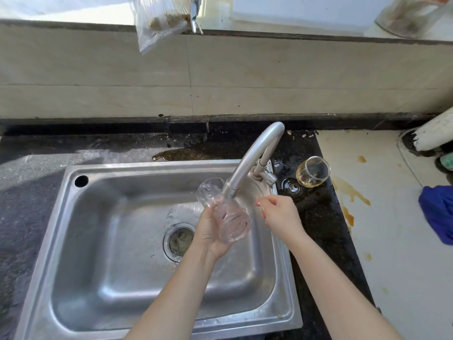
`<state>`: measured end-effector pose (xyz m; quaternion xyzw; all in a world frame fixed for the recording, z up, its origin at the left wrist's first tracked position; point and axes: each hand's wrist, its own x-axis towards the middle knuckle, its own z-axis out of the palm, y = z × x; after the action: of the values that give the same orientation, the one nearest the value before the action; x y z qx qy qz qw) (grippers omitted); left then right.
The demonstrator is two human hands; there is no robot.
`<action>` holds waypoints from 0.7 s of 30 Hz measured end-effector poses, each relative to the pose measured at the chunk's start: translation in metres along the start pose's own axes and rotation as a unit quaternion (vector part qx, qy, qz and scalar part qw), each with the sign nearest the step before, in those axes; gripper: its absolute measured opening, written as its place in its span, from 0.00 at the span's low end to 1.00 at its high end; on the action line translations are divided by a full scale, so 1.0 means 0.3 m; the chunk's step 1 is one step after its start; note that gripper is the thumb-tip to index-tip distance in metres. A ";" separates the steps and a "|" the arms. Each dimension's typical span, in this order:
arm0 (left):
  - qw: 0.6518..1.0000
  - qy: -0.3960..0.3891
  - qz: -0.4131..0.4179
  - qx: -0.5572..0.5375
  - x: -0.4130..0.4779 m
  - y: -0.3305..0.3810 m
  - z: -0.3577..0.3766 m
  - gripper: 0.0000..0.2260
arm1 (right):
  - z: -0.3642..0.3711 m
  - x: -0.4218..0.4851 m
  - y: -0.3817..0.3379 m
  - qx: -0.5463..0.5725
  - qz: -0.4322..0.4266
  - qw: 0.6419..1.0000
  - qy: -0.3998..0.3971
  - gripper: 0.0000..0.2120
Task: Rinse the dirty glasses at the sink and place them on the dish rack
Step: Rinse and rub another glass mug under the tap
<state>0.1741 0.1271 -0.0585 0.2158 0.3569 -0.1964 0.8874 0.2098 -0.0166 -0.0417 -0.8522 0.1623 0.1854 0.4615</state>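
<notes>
Across the dark stone tabletop [316,224] the steel sink [117,168] takes up most of our view, its basin wet, with water spreading over the floor near the drain strainer [180,240], which holds some greenish-brown debris. Over its right rim the curved faucet [255,153] reaches down, and directly under the spout sits the clear glass [226,213] we are rinsing, tilted on its side above the basin. Our left hand [212,235] cradles it from below, fingers wrapped round the barrel; our right hand [279,214] hangs just beside it over the sink edge, fingers loosely curled and carrying nothing. We judge the glass to be light but rigid and breakable, and slick now that it is wet, so a full wrap round the middle of the wall looks safer than a pinch at the rim, and we should keep it off the metal spout it nearly touches. Whether it holds water we cannot tell through the clear wall. A second, shorter glass [313,171] stands on the tabletop just right of the faucet base, well apart from both hands, with a shallow yellowish residue at its bottom, so it is not yet rinsed. No dish rack is in view.
</notes>
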 end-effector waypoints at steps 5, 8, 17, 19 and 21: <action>0.996 0.020 0.000 -0.090 -0.012 0.005 0.015 0.13 | -0.033 0.033 0.010 -0.023 0.043 0.997 0.062 0.15; 0.996 0.045 -0.024 -0.067 -0.014 0.026 -0.010 0.14 | -0.041 0.040 -0.036 -0.149 -0.008 0.986 0.070 0.27; 0.990 0.079 -0.093 0.072 -0.054 0.057 -0.056 0.14 | -0.034 0.091 -0.112 -0.463 -0.110 0.879 0.032 0.13; 0.988 0.085 -0.098 0.090 -0.056 0.056 -0.059 0.14 | -0.045 0.096 -0.125 -0.469 -0.114 0.876 0.019 0.13; 0.985 0.082 -0.103 0.108 -0.057 0.053 -0.061 0.12 | -0.050 0.098 -0.139 -0.481 -0.120 0.868 0.003 0.14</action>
<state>0.1606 0.1532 -0.0542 0.2878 0.4257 -0.3054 0.8016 0.2568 -0.0105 -0.0175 -0.9822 -0.0495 0.1808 0.0122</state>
